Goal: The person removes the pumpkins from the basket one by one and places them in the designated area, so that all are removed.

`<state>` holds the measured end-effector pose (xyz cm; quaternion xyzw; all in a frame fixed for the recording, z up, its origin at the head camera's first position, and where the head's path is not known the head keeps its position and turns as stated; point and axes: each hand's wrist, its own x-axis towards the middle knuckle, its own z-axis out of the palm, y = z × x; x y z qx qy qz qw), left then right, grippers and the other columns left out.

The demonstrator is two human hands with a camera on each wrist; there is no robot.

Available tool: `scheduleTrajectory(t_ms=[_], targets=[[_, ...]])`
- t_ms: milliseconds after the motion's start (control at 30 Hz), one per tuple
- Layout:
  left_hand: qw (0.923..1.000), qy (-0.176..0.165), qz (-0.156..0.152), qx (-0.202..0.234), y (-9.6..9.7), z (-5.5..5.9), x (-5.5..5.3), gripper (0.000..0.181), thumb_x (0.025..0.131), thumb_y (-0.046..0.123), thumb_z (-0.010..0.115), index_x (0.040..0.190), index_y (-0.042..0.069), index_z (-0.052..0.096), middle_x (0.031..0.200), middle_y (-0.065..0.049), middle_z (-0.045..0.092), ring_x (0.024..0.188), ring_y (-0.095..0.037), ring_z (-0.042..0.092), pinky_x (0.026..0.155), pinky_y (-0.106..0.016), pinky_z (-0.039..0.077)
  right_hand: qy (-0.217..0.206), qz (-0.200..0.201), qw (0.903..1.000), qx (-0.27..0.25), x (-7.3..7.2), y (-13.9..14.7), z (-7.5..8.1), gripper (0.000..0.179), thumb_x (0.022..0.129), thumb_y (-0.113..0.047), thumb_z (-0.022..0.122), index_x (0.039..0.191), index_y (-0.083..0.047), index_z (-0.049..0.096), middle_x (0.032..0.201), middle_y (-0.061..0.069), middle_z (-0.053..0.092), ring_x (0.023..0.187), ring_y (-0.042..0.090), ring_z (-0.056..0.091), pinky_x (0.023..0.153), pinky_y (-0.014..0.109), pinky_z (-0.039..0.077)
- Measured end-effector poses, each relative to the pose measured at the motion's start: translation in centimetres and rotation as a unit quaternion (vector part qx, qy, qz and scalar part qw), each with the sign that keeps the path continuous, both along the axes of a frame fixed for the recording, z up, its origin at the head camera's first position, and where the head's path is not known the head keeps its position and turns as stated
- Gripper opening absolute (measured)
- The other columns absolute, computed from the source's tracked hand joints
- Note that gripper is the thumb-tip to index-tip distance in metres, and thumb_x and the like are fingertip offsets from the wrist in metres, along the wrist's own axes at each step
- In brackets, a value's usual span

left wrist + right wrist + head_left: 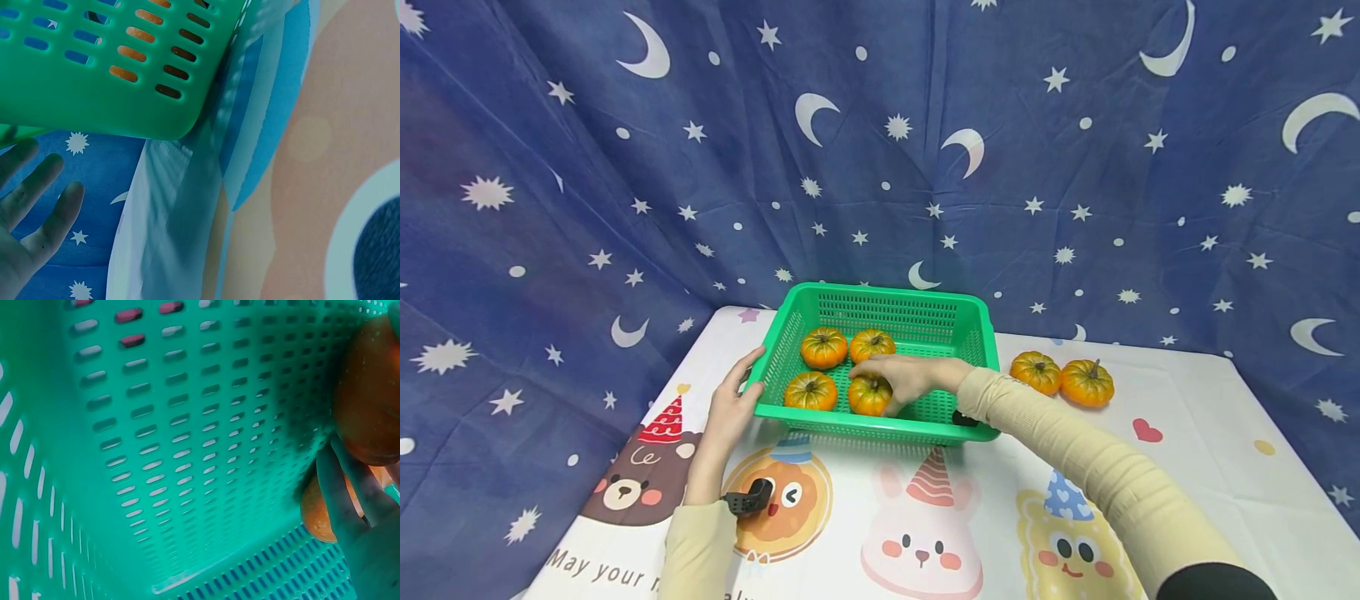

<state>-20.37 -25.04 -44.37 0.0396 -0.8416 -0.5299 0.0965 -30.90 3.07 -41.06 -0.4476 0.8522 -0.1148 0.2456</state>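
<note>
My right hand (910, 379) reaches into a green plastic basket (880, 427) and grips a small orange pumpkin (868, 397) at the front, thumb and fingers around its sides. In the right wrist view the gripped pumpkin (370, 394) is at the right edge, with the fingers (340, 500) against it and another pumpkin (317, 512) beyond. Three more pumpkins sit in the basket's left half: one at back left (823, 347), one at front left (810, 391), one behind the gripped one (872, 343). My left hand (736, 404) is at the basket's left rim, its fingers (65, 209) spread and fairly straight.
Two more pumpkins, one (1036, 372) beside the other (1087, 383), lie on the table to the right of the basket. A white tablecloth (1195, 483) with cartoon prints covers the table. A blue curtain (880, 167) with moons and stars hangs behind.
</note>
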Motion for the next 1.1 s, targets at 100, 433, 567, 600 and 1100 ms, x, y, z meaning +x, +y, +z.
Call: scheduleTrajectory(t_ms=[100, 433, 567, 600, 1100], targets=[[1.0000, 0.000, 0.002, -0.003, 0.0, -0.1, 0.0, 0.055, 0.092, 0.011, 0.047, 0.146, 0.023, 0.043, 0.142, -0.016, 0.050, 0.118, -0.027, 0.052, 0.076, -0.018, 0.045, -0.004, -0.004, 1.0000, -0.003, 0.0, 0.0, 0.2, 0.082, 0.076, -0.018, 0.079, 0.146, -0.022, 0.037, 0.149, 0.006, 0.039, 0.131, 0.022, 0.043, 0.108, 0.042, 0.038], [0.9999, -0.010, 0.002, -0.005, 0.2, 0.0, -0.1, 0.055, 0.093, 0.011, 0.047, 0.146, 0.024, 0.042, 0.145, -0.015, 0.048, 0.120, -0.028, 0.052, 0.079, -0.020, 0.044, 0.017, -0.005, 0.9998, -0.002, 0.0, 0.5, 1.7, 0.083, 0.074, -0.022, 0.081, 0.145, -0.020, 0.039, 0.148, 0.009, 0.040, 0.132, 0.027, 0.042, 0.108, 0.044, 0.037], [0.9999, -0.011, 0.005, -0.009, 0.2, 0.1, 0.0, 0.055, 0.093, 0.012, 0.047, 0.146, 0.024, 0.041, 0.143, -0.016, 0.050, 0.118, -0.028, 0.053, 0.078, -0.019, 0.044, 0.028, -0.009, 0.9996, -0.001, 0.0, 0.7, 2.3, 0.084, 0.074, -0.025, 0.082, 0.145, -0.021, 0.038, 0.145, 0.009, 0.041, 0.129, 0.027, 0.043, 0.107, 0.044, 0.038], [0.9999, -0.012, 0.006, -0.011, 0.1, 0.1, 0.0, 0.055, 0.093, 0.012, 0.047, 0.146, 0.025, 0.041, 0.143, -0.016, 0.050, 0.119, -0.028, 0.053, 0.078, -0.019, 0.044, 0.029, -0.009, 0.9995, -0.003, 0.0, 0.7, 2.4, 0.084, 0.074, -0.025, 0.082, 0.145, -0.021, 0.038, 0.144, 0.009, 0.041, 0.129, 0.027, 0.044, 0.107, 0.044, 0.039], [0.9998, -0.005, 0.011, -0.016, 0.3, 0.2, 0.1, 0.055, 0.093, 0.010, 0.047, 0.146, 0.025, 0.042, 0.144, -0.015, 0.049, 0.121, -0.026, 0.051, 0.082, -0.020, 0.040, 0.046, -0.034, 0.9968, -0.055, 1.0, 1.9, 4.8, 0.082, 0.073, -0.025, 0.082, 0.144, -0.023, 0.040, 0.142, 0.006, 0.043, 0.122, 0.024, 0.047, 0.102, 0.042, 0.042]])
